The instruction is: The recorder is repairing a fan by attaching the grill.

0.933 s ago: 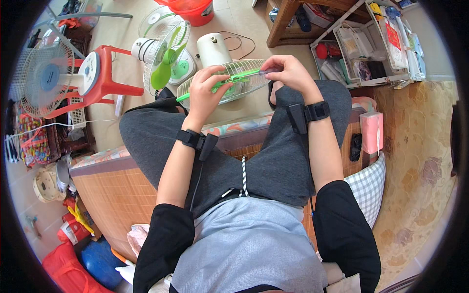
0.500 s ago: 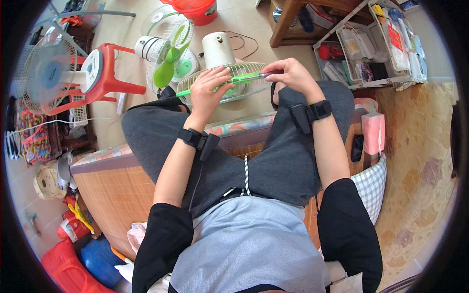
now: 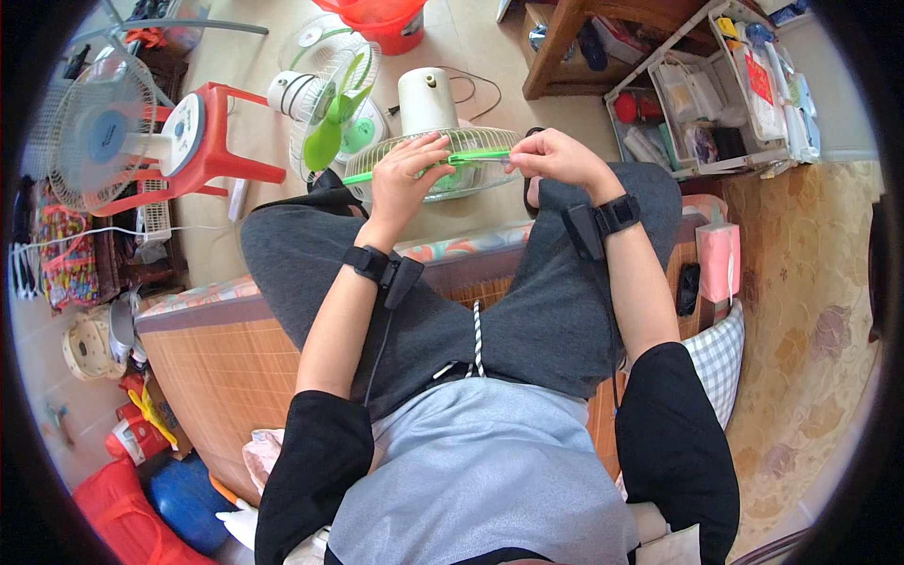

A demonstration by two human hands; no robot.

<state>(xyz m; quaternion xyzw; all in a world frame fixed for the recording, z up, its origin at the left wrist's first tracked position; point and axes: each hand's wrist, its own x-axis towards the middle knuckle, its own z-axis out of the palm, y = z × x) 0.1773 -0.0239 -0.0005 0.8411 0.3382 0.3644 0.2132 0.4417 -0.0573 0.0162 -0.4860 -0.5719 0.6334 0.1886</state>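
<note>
A fan head with a round wire guard [image 3: 490, 185] and a green rim sits between my knees. Its white motor housing [image 3: 426, 99] stands upright behind the guard. My left hand [image 3: 405, 174] is closed over the guard's near left side, with the fingers on top of the wires. At the right end of the rim, my right hand [image 3: 556, 158] pinches a thin rod-like tool [image 3: 507, 164], small and partly hidden by the fingers, so its exact kind cannot be told. The tool lies along the green rim.
A second fan with green blades [image 3: 330, 130] lies open-caged on the floor ahead. Farther left, a white fan [image 3: 108, 137] rests on a red stool [image 3: 218, 141]. A red bucket [image 3: 381, 21] stands at the back. A storage cart [image 3: 697, 113] is on the right.
My right hand has shifted slightly down and turned, and its fingers have changed position on the tool. My left hand keeps its hold on the guard.
</note>
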